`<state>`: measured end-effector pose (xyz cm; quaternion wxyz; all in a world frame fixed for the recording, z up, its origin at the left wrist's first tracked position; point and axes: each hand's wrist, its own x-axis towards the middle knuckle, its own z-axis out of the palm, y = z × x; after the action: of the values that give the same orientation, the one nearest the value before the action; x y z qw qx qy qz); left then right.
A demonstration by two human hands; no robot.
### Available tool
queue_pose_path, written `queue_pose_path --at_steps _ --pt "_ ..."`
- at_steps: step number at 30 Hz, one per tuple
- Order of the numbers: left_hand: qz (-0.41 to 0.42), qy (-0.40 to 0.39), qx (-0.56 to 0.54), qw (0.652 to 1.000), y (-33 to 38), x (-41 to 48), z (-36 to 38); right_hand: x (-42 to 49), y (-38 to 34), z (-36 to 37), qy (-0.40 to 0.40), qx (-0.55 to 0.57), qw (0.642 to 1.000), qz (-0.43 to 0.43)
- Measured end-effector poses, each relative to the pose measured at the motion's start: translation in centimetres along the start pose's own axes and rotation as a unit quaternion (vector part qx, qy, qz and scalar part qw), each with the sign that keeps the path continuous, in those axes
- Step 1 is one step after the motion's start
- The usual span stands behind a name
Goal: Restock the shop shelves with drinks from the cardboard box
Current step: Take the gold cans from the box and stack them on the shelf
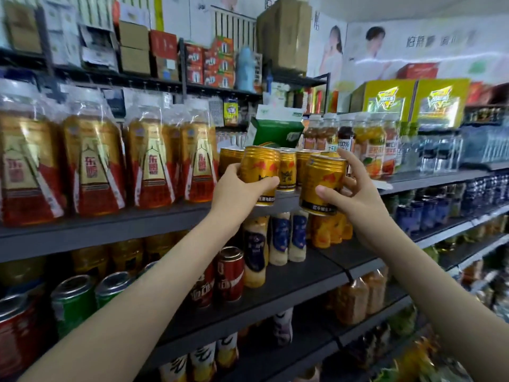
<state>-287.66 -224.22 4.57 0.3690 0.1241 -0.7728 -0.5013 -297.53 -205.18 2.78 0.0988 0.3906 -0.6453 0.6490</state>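
- Shelf [110, 230], left section: shrink-wrapped packs of amber bottles [93, 158] stand in a row along the front edge.
- Left hand [234, 191]: grips the left gold can [259, 175] round its lower half, with the thumb across the front and the remaining fingers wrapped behind. The can is held near upright at the shelf's front edge, just in front of the shelved cans.
- Shelved gold cans [287, 169]: stand upright in a cluster between the two hands. A green carton [275, 130] sits behind them.
- Right hand [355, 194]: grips the right gold can [321, 186], with the thumb across the front, the index finger extended upward and the other fingers curled at the can's side. The can is slightly tilted, in front of the shelf edge.
- Right section: juice bottles [371, 144] stand beside the cluster.
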Motion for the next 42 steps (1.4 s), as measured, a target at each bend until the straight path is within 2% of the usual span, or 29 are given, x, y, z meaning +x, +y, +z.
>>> queue_pose_path --at_steps 6,15,21,26,29,32,34,36,38,42 --pt "-0.050 0.062 0.067 0.995 -0.4 3.8 3.4 3.6 2.7 -3.8 -0.014 -0.003 1.000 -0.001" --pt "-0.109 0.152 0.202 0.961 0.0 6.8 7.2 8.1 7.0 -9.4 -0.076 0.008 0.997 -0.033" --pt "-0.129 0.140 0.245 0.951 0.6 7.9 8.4 9.9 8.6 -9.5 -0.116 0.038 0.991 -0.055" --pt "-0.118 0.108 0.290 0.944 -0.2 8.8 8.0 11.0 9.2 -7.8 -0.113 0.057 0.991 -0.043" --pt "-0.098 0.091 0.302 0.944 -0.7 9.1 7.3 11.4 8.7 -6.5 -0.110 0.067 0.991 -0.049" --pt "-0.013 0.087 0.320 0.943 -0.3 9.4 6.6 12.3 8.0 -5.0 -0.104 0.077 0.990 -0.063" --pt "0.080 0.076 0.361 0.926 0.6 10.1 5.9 13.2 7.1 -4.2 -0.091 0.081 0.990 -0.066" --pt "0.151 0.059 0.428 0.889 1.5 11.2 5.2 14.4 6.2 -3.7 -0.075 0.077 0.992 -0.065" --pt "0.169 0.024 0.482 0.859 1.9 12.4 4.9 16.1 5.6 -3.8 -0.058 0.076 0.993 -0.063" --pt "0.163 -0.024 0.505 0.847 2.1 13.7 5.3 19.5 4.8 -4.4 -0.049 0.110 0.992 -0.037"
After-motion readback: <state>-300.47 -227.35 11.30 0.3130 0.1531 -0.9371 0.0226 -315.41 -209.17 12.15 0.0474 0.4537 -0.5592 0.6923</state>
